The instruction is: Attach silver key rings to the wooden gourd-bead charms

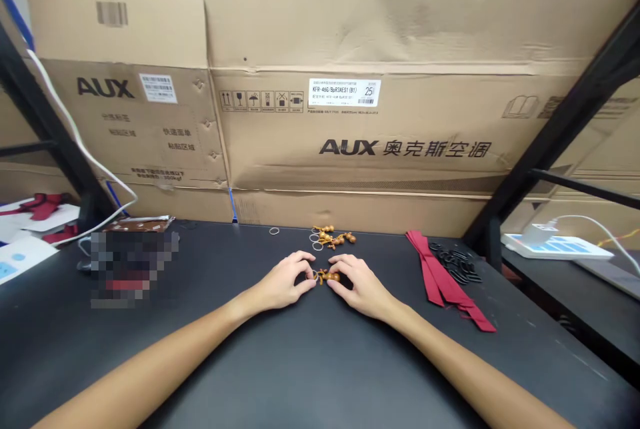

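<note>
— Two big cardboard boxes (350, 82) stand behind the black bench (300, 362). What lies on the bench?

— At the right, red ribbons (440, 276) beside a heap of small black pieces (457, 262). Near the middle, some loose wooden gourd charms (334, 238) and thin metal rings (274, 230).

— And the hands?

— Both rest on the bench, close together. The left hand (283, 282) and the right hand (363, 286) each pinch one small gourd charm (327, 276) from its own side, fingers curled shut on it. A small ring seems to be at its left end, but I cannot tell for sure.

— Which step is this, you think?

— I judge it is fitting a ring on this charm. The next move needs a steady, fine pinch, because the parts are so small.
</note>
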{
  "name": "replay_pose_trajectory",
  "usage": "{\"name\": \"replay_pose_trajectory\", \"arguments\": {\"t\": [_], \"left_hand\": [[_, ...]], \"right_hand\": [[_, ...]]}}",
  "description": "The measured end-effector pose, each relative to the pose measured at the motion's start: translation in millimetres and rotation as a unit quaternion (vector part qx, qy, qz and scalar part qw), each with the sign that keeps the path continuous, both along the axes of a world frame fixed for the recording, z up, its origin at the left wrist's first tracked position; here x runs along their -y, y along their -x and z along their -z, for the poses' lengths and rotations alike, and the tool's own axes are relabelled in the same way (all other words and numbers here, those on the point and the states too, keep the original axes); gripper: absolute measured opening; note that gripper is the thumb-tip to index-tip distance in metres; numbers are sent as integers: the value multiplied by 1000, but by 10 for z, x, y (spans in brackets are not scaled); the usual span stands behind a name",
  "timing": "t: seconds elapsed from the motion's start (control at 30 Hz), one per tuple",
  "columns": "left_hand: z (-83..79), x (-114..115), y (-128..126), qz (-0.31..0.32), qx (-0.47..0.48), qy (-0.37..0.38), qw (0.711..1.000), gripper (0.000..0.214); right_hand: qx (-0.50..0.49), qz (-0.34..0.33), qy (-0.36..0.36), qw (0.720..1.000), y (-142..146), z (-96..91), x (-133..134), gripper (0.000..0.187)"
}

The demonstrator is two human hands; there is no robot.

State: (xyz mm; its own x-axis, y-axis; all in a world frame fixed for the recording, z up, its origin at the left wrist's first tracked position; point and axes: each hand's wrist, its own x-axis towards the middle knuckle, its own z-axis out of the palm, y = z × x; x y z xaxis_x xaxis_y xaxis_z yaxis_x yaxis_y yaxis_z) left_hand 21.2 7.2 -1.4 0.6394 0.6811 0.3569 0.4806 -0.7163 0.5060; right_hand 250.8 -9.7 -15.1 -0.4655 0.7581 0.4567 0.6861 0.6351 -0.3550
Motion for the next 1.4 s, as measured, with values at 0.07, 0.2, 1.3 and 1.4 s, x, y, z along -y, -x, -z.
{"name": "replay_pose_trajectory", "arguments": {"t": [0.07,0.2,1.3,1.4], "left_hand": [[12,7,-1,-7,-3,-5,1000,8],[12,7,-3,-1,-5,-5,1000,12],[12,1,1,-2,-7,-3,1000,9],[11,2,-1,0,-8,-8,1000,11]], "right_hand": [[2,-39,2,999,-1,-22,26,9],[4,-32,-4,999,1,-20,18,10],[6,-44,-10,999,4,-25,34,10],[3,-47,-6,999,8,-20,35,10]]}}
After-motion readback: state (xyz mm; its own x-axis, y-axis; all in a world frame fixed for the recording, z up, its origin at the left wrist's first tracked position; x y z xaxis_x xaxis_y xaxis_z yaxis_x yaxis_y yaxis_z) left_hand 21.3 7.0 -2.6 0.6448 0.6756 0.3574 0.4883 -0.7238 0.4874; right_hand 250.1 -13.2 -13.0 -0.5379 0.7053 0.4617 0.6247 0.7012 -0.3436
